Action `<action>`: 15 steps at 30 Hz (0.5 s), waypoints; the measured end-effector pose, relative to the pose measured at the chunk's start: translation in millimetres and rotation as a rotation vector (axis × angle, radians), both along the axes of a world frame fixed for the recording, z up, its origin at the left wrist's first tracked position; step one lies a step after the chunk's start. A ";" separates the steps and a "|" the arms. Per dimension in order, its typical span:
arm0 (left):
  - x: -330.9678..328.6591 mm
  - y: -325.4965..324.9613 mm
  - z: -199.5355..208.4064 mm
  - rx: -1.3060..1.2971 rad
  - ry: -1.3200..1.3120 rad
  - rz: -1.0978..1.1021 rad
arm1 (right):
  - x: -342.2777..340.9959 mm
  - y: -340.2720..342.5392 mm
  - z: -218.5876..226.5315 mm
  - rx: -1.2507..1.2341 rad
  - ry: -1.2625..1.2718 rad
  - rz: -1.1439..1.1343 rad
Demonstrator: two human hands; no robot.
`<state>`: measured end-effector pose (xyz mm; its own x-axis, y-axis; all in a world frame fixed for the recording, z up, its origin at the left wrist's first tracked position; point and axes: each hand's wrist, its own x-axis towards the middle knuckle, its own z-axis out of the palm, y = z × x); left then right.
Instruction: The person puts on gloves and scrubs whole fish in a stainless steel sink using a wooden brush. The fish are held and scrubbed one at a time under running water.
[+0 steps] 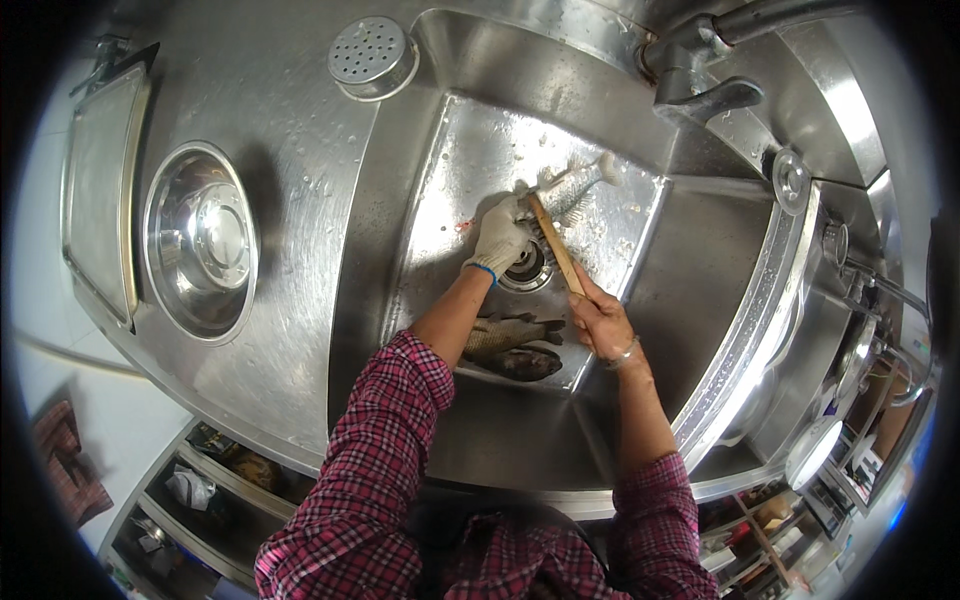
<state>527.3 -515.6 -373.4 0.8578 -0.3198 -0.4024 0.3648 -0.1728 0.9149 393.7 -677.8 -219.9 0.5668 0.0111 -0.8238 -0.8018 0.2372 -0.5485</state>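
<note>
My left hand (pixel 502 232), in a white knit glove with a blue cuff, presses down on the head end of a silvery fish (pixel 578 192) in the steel sink (pixel 425 270). The fish's tail points to the far right. My bare right hand (pixel 602 322) is closed round the lower end of a long wooden-handled tool (pixel 556 243). Its upper end rests against the fish beside my gloved fingers; the tip's shape is hard to make out. Nearer to me, below the drain (pixel 527 270), lie a brownish fish (pixel 500 335) and a darker fish (pixel 525 364).
A perforated steel canister (pixel 372 58) stands at the sink's far left corner. A steel bowl (pixel 200 243) and a tray (pixel 105 195) are on the left counter. The faucet (pixel 690 85) juts in at the far right. A second basin (pixel 770 390) adjoins on the right.
</note>
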 end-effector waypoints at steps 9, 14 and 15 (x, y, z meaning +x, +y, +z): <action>12.6 8.7 5.7 -0.242 0.285 0.162 | -33.0 19.9 -60.6 -0.260 -0.320 0.053; 10.9 -2.8 16.3 -0.410 0.453 0.179 | -28.1 10.3 -31.6 -0.208 -0.175 0.000; 10.2 -1.3 4.7 -0.404 0.446 0.182 | -24.4 19.7 -39.1 -0.258 -0.221 0.028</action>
<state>537.5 -516.9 -368.7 0.6905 -0.3861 -0.6117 0.7173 0.2558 0.6481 369.3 -658.2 -259.0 0.7342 -0.1638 -0.6588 -0.6613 0.0471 -0.7487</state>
